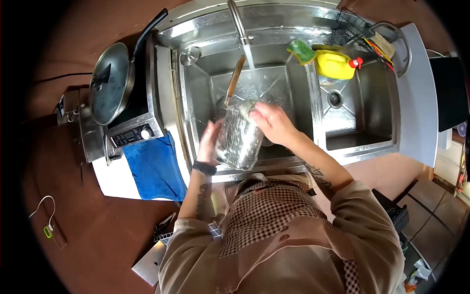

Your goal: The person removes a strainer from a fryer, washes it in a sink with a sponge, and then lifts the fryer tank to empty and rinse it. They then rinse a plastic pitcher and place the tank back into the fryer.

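Over the near part of the left sink basin (299,93) I hold a wet, silvery, boxy thing (240,139) covered in rows of small marks, like a grater. It is blurred, so I cannot tell its exact kind. My right hand (274,122) grips its upper right corner with bent fingers. Along its left side lies my left hand (209,144), supporting it, a dark band on the wrist. Just beyond it a wooden-handled utensil (236,78) leans in the basin, its lower end hidden. Water runs from the faucet (237,22) behind.
A yellow bottle with a red cap (335,64) and a green sponge (301,51) stand by the divider and right basin (360,132). A wire rack (404,49) is at the back right. Left are a frying pan (111,88), a cooker (132,134) and a blue cloth (154,166).
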Motion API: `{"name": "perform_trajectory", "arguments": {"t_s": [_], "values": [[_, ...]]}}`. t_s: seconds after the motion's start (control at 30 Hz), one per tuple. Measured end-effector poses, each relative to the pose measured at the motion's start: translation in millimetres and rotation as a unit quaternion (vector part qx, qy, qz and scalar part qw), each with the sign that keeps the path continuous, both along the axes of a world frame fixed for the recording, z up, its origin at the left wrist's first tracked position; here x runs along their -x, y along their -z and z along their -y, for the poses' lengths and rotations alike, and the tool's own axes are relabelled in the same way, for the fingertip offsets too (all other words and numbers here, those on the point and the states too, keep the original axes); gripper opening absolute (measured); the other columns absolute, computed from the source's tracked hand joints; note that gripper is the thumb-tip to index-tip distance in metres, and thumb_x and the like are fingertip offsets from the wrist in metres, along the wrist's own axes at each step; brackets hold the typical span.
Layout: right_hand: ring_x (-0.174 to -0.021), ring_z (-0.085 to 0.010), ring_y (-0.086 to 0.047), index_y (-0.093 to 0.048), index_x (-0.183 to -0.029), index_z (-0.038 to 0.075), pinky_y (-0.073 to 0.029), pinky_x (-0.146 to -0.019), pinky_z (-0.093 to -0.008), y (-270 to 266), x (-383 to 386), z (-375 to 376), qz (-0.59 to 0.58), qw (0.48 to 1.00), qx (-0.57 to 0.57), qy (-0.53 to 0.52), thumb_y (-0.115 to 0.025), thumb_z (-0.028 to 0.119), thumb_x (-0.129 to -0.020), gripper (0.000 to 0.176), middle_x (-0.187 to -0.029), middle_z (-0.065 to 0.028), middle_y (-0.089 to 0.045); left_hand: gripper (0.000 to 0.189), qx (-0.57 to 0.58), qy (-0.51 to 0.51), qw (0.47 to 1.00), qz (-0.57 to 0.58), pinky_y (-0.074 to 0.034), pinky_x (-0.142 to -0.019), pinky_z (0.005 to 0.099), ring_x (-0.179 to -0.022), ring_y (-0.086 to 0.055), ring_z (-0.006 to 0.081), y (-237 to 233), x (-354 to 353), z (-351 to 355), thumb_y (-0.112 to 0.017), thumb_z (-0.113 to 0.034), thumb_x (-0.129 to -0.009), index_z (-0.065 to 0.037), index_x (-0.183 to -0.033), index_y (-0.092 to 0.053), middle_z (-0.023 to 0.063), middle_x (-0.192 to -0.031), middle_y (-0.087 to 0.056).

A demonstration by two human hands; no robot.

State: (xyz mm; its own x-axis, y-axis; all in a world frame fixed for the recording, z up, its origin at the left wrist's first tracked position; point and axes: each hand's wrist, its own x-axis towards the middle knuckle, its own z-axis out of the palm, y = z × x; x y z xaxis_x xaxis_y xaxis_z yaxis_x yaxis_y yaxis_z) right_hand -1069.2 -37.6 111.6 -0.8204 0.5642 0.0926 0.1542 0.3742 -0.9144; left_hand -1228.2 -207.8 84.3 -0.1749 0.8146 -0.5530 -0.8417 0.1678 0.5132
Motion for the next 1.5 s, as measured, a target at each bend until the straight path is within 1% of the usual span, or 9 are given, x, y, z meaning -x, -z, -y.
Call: {"name": "perform_trajectory", "arguments": {"t_s": [0.13,0.4,0.5,0.6,0.8,0.97,1.13,1.27,1.5], "values": [[-0.065,-0.0327,-0.065,-0.058,-0.088,0.006,-0.052,-0.057,-0.0445,-4,9,16,-0.025,0.975,-0.153,-0.16,-0.063,0.026,-0.091,0.021,-0.073,-0.0121,-0.064,0.069,-0.006,0.184,0.966,-0.18,-0.049,-0.092,0.0279,-0.108,-0.057,0.0156,-9,10,0,-0.078,-0.009,-0.081,0.001,-0.138,-0.04,0.0084,-0.121,-0.058],[-0.079,-0.0175,-0.06,-0.061,-0.106,0.0,-0.047,-0.077,-0.0265,33,8,22,-0.064,0.927,0.35,0.117,-0.05,0.018,-0.101,0.022,-0.085,-0.0096,-0.064,0.095,0.03,0.187,0.803,-0.565,-0.047,-0.096,0.0377,-0.108,-0.059,0.032,-32,-15,-9,-0.088,-0.042,-0.061,0.01,-0.128,-0.045,0.0223,-0.113,-0.06],[-0.091,-0.0211,-0.06,-0.058,-0.116,-0.001,-0.046,-0.086,-0.0305,20,19,21,0.033,0.943,0.326,0.051,-0.049,0.024,-0.101,0.031,-0.1,-0.0134,-0.065,0.099,0.112,0.226,0.618,-0.744,-0.051,-0.089,0.0451,-0.108,-0.058,0.0405,-59,-45,-20,-0.085,-0.039,-0.06,0.009,-0.133,-0.039,0.0249,-0.12,-0.055],[-0.104,-0.0155,-0.057,-0.055,-0.127,-0.001,-0.043,-0.094,-0.029,0,26,15,0.102,0.944,0.315,0.012,-0.054,0.023,-0.099,0.037,-0.114,-0.0109,-0.063,0.1,0.135,0.226,0.562,-0.784,-0.05,-0.09,0.0472,-0.109,-0.056,0.041,-60,-54,-25,-0.084,-0.036,-0.061,0.008,-0.137,-0.036,0.0238,-0.124,-0.051],[-0.11,-0.0206,-0.057,-0.049,-0.132,-0.003,-0.045,-0.094,-0.0324,-2,24,-7,0.135,0.903,0.401,-0.071,-0.066,0.022,-0.086,0.056,-0.122,-0.0116,-0.06,0.096,0.057,0.189,0.648,-0.736,-0.042,-0.101,0.0449,-0.118,-0.048,0.0402,-48,-63,-17,-0.083,-0.032,-0.063,0.006,-0.137,-0.036,0.0245,-0.132,-0.044],[-0.084,-0.0294,-0.066,-0.064,-0.098,-0.004,-0.051,-0.08,-0.0389,-8,30,-7,0.195,0.967,0.151,-0.067,-0.071,0.029,-0.079,0.039,-0.09,-0.0199,-0.067,0.092,0.004,0.154,0.674,-0.722,-0.042,-0.102,0.0422,-0.115,-0.05,0.0378,-50,-62,-7,-0.082,-0.027,-0.066,0.003,-0.14,-0.037,0.022,-0.134,-0.042],[-0.08,-0.0167,-0.066,-0.068,-0.1,0.0,-0.051,-0.073,-0.0327,15,29,-13,0.072,0.947,0.289,-0.119,-0.072,0.021,-0.082,0.027,-0.086,-0.0101,-0.07,0.036,-0.063,-0.033,0.935,-0.348,-0.048,-0.094,0.033,-0.105,-0.058,0.0185,-21,-5,4,-0.068,-0.012,-0.088,0.003,-0.119,-0.056,0.0089,-0.115,-0.059],[-0.071,-0.0147,-0.065,-0.069,-0.093,-0.001,-0.051,-0.064,-0.0313,-10,46,-2,0.071,0.946,0.303,-0.094,-0.076,0.023,-0.08,0.028,-0.079,-0.0115,-0.069,0.034,-0.075,0.104,0.954,-0.27,-0.047,-0.082,0.024,-0.089,-0.059,0.0093,-1,7,-4,-0.067,-0.024,-0.092,0.004,-0.111,-0.062,0.0029,-0.098,-0.065],[-0.073,-0.0282,-0.068,-0.068,-0.095,-0.002,-0.053,-0.066,-0.0365,-13,12,20,0.022,0.996,0.025,0.087,-0.074,0.024,-0.084,0.029,-0.082,-0.0152,-0.068,0.04,0.026,-0.136,0.965,-0.222,-0.029,-0.053,0.0233,-0.056,-0.036,0.0025,7,-16,-3,-0.064,-0.023,-0.095,-0.005,-0.06,-0.058,-0.0077,-0.06,-0.049]]}}
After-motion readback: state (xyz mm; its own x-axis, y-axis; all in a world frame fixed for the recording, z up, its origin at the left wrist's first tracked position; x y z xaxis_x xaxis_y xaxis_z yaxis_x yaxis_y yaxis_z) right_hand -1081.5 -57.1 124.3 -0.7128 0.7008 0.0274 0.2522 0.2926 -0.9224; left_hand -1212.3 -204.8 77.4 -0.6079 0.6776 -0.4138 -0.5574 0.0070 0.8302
